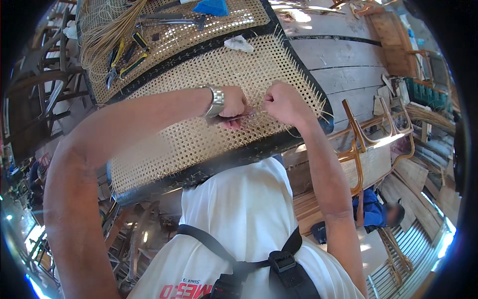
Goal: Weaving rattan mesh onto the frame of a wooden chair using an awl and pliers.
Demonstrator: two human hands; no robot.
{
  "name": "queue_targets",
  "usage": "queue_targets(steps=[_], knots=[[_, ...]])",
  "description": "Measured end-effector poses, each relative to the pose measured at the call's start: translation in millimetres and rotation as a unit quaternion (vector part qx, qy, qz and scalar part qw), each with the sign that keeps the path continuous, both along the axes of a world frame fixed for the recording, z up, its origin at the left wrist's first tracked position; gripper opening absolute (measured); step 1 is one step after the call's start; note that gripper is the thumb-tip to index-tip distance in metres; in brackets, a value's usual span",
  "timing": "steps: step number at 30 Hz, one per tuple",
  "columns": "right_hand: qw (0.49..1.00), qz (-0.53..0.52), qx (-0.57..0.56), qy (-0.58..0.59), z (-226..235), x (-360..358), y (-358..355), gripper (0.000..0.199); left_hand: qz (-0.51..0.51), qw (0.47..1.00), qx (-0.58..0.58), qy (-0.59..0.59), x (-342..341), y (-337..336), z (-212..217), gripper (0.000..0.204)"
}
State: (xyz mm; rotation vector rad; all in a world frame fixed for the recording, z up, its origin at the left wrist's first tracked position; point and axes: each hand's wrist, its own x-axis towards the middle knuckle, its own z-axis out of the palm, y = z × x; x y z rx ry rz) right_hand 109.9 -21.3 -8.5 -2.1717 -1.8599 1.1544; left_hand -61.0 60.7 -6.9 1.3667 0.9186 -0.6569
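Woven cane webbing (169,144) spans a black-edged frame (318,87) in front of me, with loose cane ends sticking out along its right side. My left hand (233,105), below a metal wristwatch (217,101), is closed low over the weave. Its fingers hold a slim, dark reddish tool (230,118) whose exact kind is unclear. Just to the right, my right hand (283,103) makes a fist above the cane; its fingertips are turned away, so anything pinched there is hidden. A small gap separates the two hands.
On the far webbing lie a bundle of cane strands (117,30), yellow-and-black-handled pliers (133,65), a hammer-like tool (201,23) and a blue piece (211,7). A crumpled white scrap (239,44) sits nearer. Right: wooden chair frame (357,159) and a person in blue (373,208).
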Motion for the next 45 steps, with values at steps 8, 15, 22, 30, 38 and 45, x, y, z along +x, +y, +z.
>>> queue_targets(steps=[8,15,22,30,38,45], knots=[[0.994,-0.023,0.101,-0.018,16,-21,-22,0.011,-0.102,0.991,0.09,0.007,12,9,-9,0.047],[0.965,0.067,0.227,-0.11,21,-28,-53,0.022,-0.308,0.792,0.52,-0.084,-81,56,9,0.034],[0.984,-0.145,0.045,-0.093,35,-2,-37,0.041,-0.08,0.864,0.474,-0.15,-62,50,27,0.045],[0.982,-0.134,0.032,-0.126,31,-2,-49,0.042,-0.17,0.899,0.393,-0.09,-18,4,-3,0.038],[0.986,-0.163,0.041,-0.016,40,22,-62,0.038,-0.141,0.888,0.408,-0.158,-28,6,-30,0.039],[0.996,-0.087,0.009,-0.011,33,-16,-43,0.022,-0.155,0.888,0.431,-0.041,-120,91,-40,0.06]])
